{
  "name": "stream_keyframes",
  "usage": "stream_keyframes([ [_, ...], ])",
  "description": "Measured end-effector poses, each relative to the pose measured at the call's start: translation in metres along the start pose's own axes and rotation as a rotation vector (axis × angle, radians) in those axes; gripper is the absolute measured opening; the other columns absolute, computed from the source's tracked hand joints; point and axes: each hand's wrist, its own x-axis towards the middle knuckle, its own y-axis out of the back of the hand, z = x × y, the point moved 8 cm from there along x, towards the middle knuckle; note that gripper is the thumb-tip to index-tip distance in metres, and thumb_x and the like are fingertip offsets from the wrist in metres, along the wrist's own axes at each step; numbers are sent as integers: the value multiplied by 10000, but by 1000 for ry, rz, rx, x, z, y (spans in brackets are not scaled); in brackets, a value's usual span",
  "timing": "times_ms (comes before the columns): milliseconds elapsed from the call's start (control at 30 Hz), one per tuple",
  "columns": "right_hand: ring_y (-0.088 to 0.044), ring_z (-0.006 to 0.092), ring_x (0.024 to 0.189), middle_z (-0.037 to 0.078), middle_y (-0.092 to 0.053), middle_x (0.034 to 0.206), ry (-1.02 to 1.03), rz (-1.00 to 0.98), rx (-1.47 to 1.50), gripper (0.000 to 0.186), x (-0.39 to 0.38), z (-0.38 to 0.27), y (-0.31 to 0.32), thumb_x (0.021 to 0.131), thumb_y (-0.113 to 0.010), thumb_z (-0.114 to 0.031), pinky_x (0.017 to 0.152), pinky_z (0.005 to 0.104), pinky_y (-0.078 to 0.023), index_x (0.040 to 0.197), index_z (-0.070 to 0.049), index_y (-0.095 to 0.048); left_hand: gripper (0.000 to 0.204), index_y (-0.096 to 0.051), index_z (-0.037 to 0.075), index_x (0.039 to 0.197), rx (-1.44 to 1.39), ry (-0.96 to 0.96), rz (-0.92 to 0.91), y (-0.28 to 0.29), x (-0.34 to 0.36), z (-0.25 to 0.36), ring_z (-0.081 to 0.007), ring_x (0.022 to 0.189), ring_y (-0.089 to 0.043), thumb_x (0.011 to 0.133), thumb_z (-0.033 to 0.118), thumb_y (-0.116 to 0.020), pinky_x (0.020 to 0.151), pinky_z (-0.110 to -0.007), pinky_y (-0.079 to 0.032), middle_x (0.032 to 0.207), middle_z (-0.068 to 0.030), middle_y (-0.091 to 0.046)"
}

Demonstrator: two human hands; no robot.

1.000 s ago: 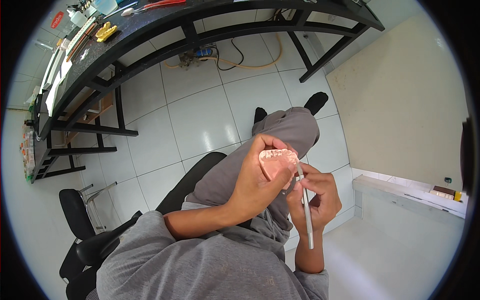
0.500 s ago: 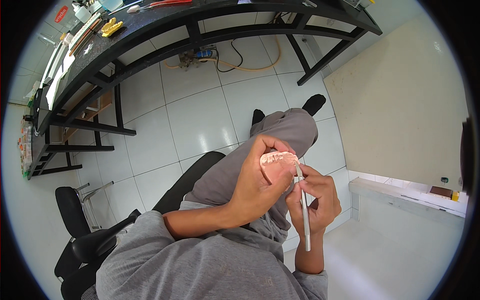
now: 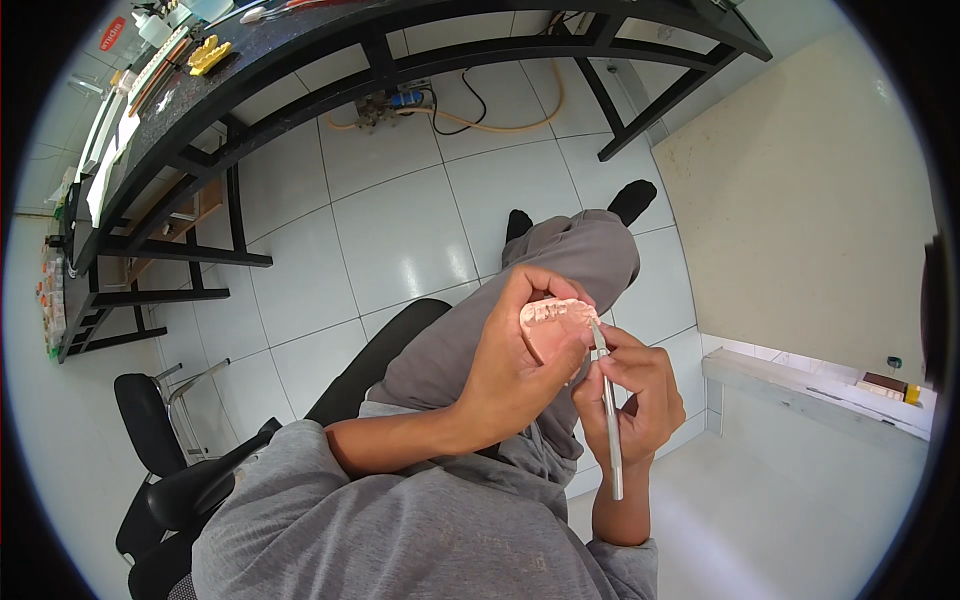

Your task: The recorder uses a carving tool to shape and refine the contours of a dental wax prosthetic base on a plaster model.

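left hand [image 3: 510,365] cupped round pink dental cast [image 3: 550,340] over lap [image 3: 440,370], thumb across its near side, right hand [image 3: 640,390] pinching silver knife-like tool [image 3: 611,430] pen-style, tip at cast's right edge, red label [image 3: 113,34], white lettering, upper left

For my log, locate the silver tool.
In the head view, right of centre: the silver tool is in the right hand, its tip at the pink model.

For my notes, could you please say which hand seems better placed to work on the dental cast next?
Probably the right hand: it holds the silver knife-like tool, tip at the pink dental cast held by the left hand.
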Motion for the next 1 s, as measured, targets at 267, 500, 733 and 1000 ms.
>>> stream_keyframes([
  [267,-716,327,876,157,-639,820,41,-2,-46,161,0,-1,-6,773,-710,60,614,322,-582,841,0,-577,284,-398,30,1094,4,9,-19,3,3,-5,-106,955,-562,887,-34,-581,836,-260,-478,1071,-114,-555],
  [500,-717,332,873,168,-639,815,39,-6,-67,165,0,2,-10,775,-713,72,641,341,-590,835,5,-575,288,-402,31,1100,-23,24,-9,5,6,-8,-104,971,-550,874,-74,-545,847,-266,-475,1074,-105,-546],
  [733,-719,318,862,172,-647,831,59,11,-101,175,-2,-1,-14,758,-721,81,647,333,-590,835,8,-582,283,-414,33,1097,-26,60,-1,8,7,-11,-100,973,-550,870,-87,-535,849,-257,-476,1066,-87,-540],
  [1000,-720,304,832,165,-653,837,45,18,-134,185,3,0,-11,737,-715,97,638,326,-582,836,5,-589,255,-417,34,1104,-65,51,-8,5,11,-15,-105,967,-565,898,-70,-524,835,-252,-488,1057,-82,-549],
])
